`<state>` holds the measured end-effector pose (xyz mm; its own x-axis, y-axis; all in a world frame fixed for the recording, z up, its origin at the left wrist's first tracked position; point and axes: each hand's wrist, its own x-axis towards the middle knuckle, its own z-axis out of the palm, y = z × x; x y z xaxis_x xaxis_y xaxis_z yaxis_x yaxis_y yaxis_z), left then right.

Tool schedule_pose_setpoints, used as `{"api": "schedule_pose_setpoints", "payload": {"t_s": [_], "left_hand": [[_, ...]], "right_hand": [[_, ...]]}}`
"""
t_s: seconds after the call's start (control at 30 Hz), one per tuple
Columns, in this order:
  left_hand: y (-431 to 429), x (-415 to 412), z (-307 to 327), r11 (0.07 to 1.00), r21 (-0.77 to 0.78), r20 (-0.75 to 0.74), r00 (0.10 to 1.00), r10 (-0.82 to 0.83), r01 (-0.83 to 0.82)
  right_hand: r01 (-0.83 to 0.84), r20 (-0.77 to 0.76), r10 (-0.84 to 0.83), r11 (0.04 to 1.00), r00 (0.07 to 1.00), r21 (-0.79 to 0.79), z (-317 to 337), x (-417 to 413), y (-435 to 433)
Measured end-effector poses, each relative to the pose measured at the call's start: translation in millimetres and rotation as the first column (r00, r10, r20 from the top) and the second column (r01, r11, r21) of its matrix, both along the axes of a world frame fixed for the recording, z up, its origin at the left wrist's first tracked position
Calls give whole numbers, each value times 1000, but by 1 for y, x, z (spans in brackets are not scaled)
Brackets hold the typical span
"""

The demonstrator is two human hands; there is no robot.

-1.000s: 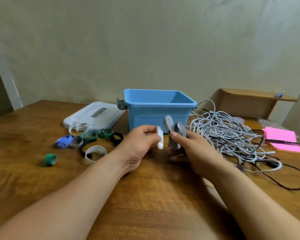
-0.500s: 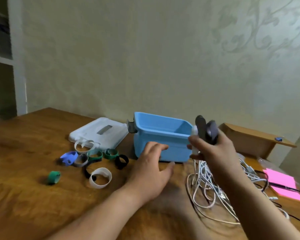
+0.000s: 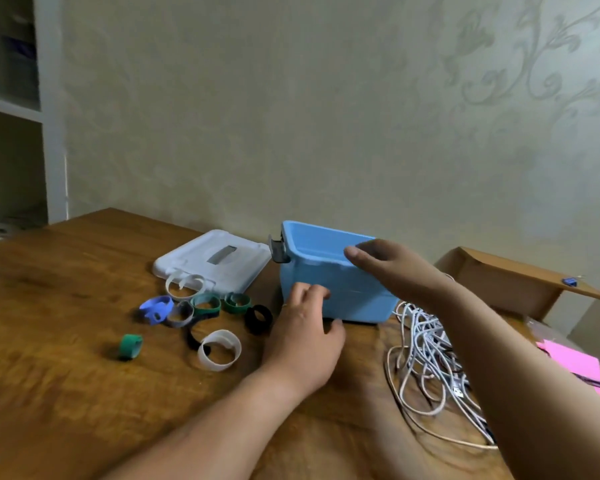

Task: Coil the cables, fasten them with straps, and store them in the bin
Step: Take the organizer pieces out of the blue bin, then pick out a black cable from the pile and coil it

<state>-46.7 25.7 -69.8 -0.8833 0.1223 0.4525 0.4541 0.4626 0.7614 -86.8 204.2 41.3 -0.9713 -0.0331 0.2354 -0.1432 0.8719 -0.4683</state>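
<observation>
Two bare hands meet at a blue rectangular plastic bin (image 3: 361, 303) standing on a wooden table (image 3: 66, 306). The right hand (image 3: 392, 268) hovers flat over its near rim, fingers straight, nothing visibly held. The left hand (image 3: 305, 341), relaxed and empty, sits against its front wall. Tangled white cables (image 3: 426, 344) lie just right of the bin.

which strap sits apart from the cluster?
The small green strap roll, tightly wound and alone on the table, left of the large white loop. The other straps bunch together in front of the white lid.
</observation>
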Motion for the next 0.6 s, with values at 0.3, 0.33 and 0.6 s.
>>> {"api": "schedule_pose_setpoints", "payload": {"t_s": [0.3,0.33,0.6], "left_hand": [[3,-3,-3,997,-70,27,999,22,-20],[2,-4,-3,997,-75,24,999,26,-24],[-1,-1,-3,994,-110,-29,1000,7,-11]], "right_hand": [[104,-327,-21,966,945,237,-36,29,-29],[113,-331,-27,963,943,243,-36,30,-32],[49,-586,-83,996,806,-74,-39,59,-21]]}}
